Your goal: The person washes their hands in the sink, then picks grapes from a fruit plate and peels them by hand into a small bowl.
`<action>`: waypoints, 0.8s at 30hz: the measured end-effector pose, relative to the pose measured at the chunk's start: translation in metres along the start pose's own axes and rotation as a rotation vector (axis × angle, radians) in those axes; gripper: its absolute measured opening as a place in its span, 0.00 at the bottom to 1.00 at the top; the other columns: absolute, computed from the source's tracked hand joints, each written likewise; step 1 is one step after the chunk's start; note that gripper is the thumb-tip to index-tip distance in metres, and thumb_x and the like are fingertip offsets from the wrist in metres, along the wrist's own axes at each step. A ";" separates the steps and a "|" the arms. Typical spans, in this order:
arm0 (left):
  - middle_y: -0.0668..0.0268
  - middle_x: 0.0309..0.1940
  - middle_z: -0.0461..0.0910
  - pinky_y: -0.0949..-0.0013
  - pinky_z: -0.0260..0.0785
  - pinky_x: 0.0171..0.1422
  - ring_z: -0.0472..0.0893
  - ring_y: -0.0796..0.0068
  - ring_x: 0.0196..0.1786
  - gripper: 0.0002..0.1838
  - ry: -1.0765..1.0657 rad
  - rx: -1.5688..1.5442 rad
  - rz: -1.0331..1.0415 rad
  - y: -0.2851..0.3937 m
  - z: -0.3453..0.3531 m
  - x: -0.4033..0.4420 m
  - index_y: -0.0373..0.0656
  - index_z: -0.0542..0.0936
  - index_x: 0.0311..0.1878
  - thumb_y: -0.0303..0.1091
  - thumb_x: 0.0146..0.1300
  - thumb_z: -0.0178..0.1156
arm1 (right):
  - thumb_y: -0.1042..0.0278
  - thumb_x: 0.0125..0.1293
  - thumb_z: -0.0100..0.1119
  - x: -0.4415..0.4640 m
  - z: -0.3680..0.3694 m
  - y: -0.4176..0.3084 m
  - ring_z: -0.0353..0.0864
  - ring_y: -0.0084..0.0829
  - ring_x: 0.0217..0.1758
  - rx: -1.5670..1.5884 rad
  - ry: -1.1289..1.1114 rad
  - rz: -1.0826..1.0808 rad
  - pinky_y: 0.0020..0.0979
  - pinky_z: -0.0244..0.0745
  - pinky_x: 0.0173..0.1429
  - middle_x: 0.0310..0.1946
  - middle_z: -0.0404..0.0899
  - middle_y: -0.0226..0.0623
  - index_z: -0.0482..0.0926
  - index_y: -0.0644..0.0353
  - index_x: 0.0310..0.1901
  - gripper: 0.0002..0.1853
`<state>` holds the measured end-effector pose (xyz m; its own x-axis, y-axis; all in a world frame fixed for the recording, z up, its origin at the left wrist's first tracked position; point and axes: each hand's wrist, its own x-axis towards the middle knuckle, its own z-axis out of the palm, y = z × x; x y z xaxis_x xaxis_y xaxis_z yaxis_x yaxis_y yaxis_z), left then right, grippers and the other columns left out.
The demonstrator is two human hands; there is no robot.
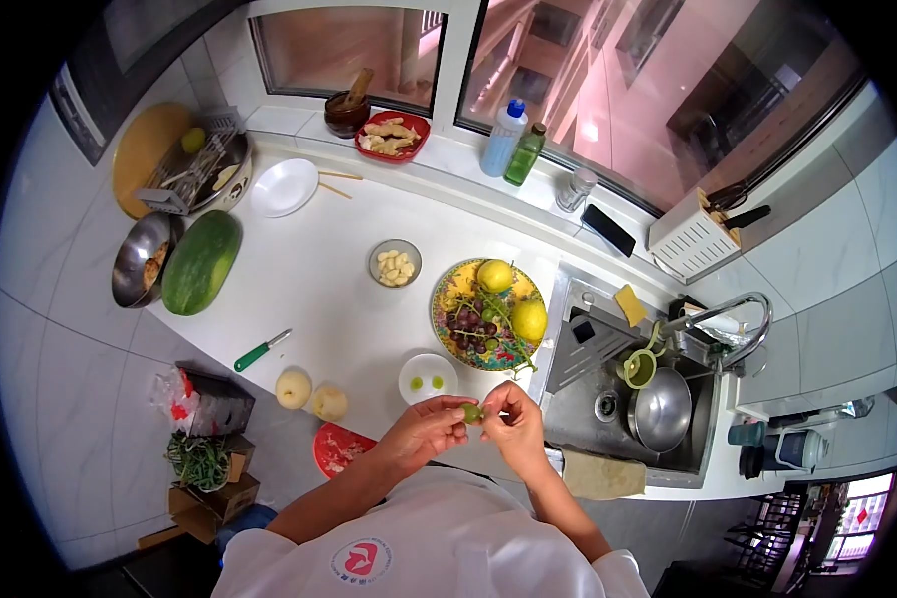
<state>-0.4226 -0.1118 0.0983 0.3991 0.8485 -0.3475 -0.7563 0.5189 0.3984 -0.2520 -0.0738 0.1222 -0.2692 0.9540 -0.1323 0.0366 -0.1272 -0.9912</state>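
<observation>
Head view shows left hand (427, 435) and right hand (515, 427), each grip pinching a green grape (471, 413), seemingly soft, slippery, best held by its sides.

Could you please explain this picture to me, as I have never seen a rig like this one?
There is no robot here. A person works with two bare hands, and a camera worn on their head looks forward and down, giving this single view.

The left hand holds a green grape; the right hand has its fingertips close against the grape's other side. Just beyond them, a small white bowl holds two green pieces.

On the white counter, a patterned plate carries dark grapes and two yellow fruits. To the left lie a watermelon and a green-handled knife. A metal sink is at the right.
</observation>
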 end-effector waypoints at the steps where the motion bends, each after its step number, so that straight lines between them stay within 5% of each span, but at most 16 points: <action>1: 0.64 0.43 0.79 0.69 0.72 0.50 0.78 0.74 0.44 0.16 -0.016 -0.012 -0.010 0.001 0.003 -0.001 0.37 0.76 0.56 0.29 0.66 0.57 | 0.80 0.62 0.55 0.000 0.000 -0.002 0.73 0.15 0.26 0.049 -0.004 0.041 0.21 0.74 0.27 0.26 0.73 0.27 0.71 0.61 0.34 0.04; 12: 0.69 0.46 0.79 0.69 0.70 0.52 0.77 0.76 0.48 0.16 -0.092 -0.105 -0.033 0.005 0.011 -0.003 0.39 0.76 0.57 0.34 0.69 0.54 | 0.77 0.63 0.58 0.002 -0.008 -0.004 0.71 0.14 0.25 0.140 -0.067 0.138 0.21 0.73 0.27 0.27 0.74 0.27 0.75 0.61 0.40 0.04; 14: 0.65 0.42 0.80 0.73 0.70 0.46 0.76 0.81 0.39 0.15 0.032 -0.043 0.002 0.005 0.012 -0.004 0.39 0.77 0.55 0.35 0.69 0.55 | 0.78 0.59 0.62 0.002 -0.008 -0.019 0.72 0.16 0.25 -0.194 0.037 -0.232 0.21 0.71 0.28 0.28 0.74 0.29 0.80 0.59 0.39 0.06; 17: 0.67 0.39 0.81 0.73 0.70 0.45 0.76 0.82 0.38 0.15 0.003 0.026 0.002 0.005 0.007 -0.003 0.40 0.78 0.53 0.36 0.69 0.56 | 0.77 0.54 0.65 0.000 -0.008 -0.040 0.76 0.21 0.27 -0.452 -0.028 -0.467 0.23 0.72 0.28 0.29 0.75 0.30 0.83 0.57 0.35 0.07; 24: 0.68 0.34 0.81 0.75 0.70 0.41 0.76 0.81 0.33 0.13 0.133 0.139 -0.035 0.000 0.005 -0.001 0.40 0.81 0.46 0.40 0.66 0.60 | 0.77 0.46 0.68 0.001 -0.011 -0.049 0.79 0.29 0.29 -0.837 -0.048 -0.709 0.28 0.74 0.29 0.27 0.77 0.30 0.84 0.54 0.32 0.10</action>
<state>-0.4210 -0.1125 0.1027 0.3450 0.8132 -0.4687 -0.6606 0.5651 0.4943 -0.2436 -0.0638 0.1710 -0.5235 0.7238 0.4495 0.4954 0.6878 -0.5306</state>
